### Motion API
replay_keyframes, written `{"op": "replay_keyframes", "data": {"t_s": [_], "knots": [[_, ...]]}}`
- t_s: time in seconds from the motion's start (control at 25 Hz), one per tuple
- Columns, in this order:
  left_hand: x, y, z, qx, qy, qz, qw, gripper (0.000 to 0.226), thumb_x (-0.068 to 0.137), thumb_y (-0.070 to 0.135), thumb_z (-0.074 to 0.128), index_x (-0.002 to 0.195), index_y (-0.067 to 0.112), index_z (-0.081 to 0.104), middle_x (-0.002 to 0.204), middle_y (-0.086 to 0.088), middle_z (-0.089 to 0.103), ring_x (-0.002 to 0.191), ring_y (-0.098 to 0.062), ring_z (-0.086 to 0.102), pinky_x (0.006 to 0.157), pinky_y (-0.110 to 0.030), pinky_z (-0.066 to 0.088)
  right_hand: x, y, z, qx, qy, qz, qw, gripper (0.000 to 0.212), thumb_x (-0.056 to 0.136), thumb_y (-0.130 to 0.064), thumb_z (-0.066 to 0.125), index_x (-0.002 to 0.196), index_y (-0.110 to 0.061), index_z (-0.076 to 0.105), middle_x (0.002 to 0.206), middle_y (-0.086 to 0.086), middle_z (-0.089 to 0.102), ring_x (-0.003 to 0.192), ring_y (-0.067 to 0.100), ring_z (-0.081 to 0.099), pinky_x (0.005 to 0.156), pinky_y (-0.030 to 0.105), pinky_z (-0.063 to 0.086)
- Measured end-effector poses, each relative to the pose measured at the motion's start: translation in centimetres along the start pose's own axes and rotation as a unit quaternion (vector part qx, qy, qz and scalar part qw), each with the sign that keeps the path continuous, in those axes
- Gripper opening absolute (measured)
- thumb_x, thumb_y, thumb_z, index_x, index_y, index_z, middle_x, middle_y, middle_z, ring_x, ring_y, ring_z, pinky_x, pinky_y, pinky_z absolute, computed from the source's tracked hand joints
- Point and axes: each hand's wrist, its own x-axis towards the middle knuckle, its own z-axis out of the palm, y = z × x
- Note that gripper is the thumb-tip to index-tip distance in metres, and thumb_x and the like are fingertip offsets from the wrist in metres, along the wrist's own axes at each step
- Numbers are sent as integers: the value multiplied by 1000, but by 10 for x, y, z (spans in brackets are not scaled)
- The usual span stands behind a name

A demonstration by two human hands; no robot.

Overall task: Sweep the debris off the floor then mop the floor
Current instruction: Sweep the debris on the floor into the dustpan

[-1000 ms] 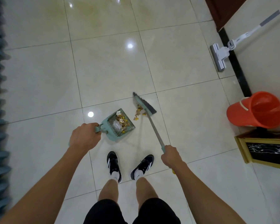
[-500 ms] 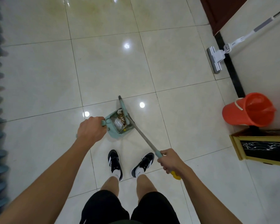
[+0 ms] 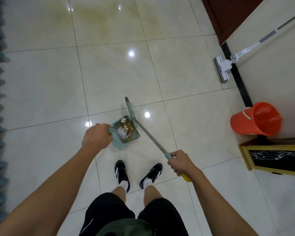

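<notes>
The left hand gripped the handle of the teal dustpan, which sat on the floor and held the debris. The right hand curled round the broom handle, its head against the pan's rim. At two o'clock, a mop leaned against the wall; at three, an orange bucket.

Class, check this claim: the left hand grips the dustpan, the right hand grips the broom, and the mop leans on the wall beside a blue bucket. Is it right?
Not quite. The bucket is orange, not blue; the head view shows it. The rest holds: the left hand grips the dustpan, the right hand grips the broom, and the mop leans on the wall.
</notes>
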Motion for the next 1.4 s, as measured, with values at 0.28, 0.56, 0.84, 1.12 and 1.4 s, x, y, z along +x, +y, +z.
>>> {"op": "replay_keyframes", "data": {"t_s": [0.28, 0.56, 0.84, 1.12, 1.4], "knots": [[0, -27, -2, -33, -17, -25, 999, 4, 87, 31, 62, 88, 31, 66, 73, 5, 61, 65, -18, 60, 63, -31, 54, 12, -15, 4, -11, 19, -9, 1000, 50, 90, -3, 52, 140, -7, 52, 84, 12, 60, 55, 20, 49, 43, 24, 41], [-13, -63, -11, -16, -8, -49, 999, 13, 88, 27, 56, 78, 27, 64, 69, 4, 62, 61, -18, 58, 60, -32, 54, 22, -46, 26, 120, -12, 8, 993, 22, 90, -2, 58, 111, -3, 63, 68, 10, 56, 51, 18, 46, 47, 26, 40], [-19, -91, -9, -22, -14, -45, 999, 13, 93, 31, 56, 81, 34, 61, 70, 6, 60, 62, -16, 58, 57, -28, 47, 51, -84, 78, 316, -44, 37, 947, 50, 97, -2, 55, 145, -10, 44, 77, 19, 59, 53, 19, 44, 43, 24, 37], [-15, -86, -11, 24, -22, 0, 999, 13, 92, 34, 55, 88, 31, 67, 70, 4, 61, 63, -20, 61, 65, -34, 57, 48, -43, 100, 322, -40, 102, 940, 47, 102, -9, 47, 149, -18, 42, 77, 16, 55, 51, 16, 39, 41, 21, 35], [-39, -45, -6, 44, -4, 11, 999, 10, 94, 27, 55, 86, 28, 61, 69, 5, 53, 65, -20, 55, 60, -31, 42, 33, 13, 100, 303, -28, 106, 947, 55, 102, -8, 44, 154, -23, 35, 74, 14, 54, 50, 16, 40, 43, 22, 36]]}}
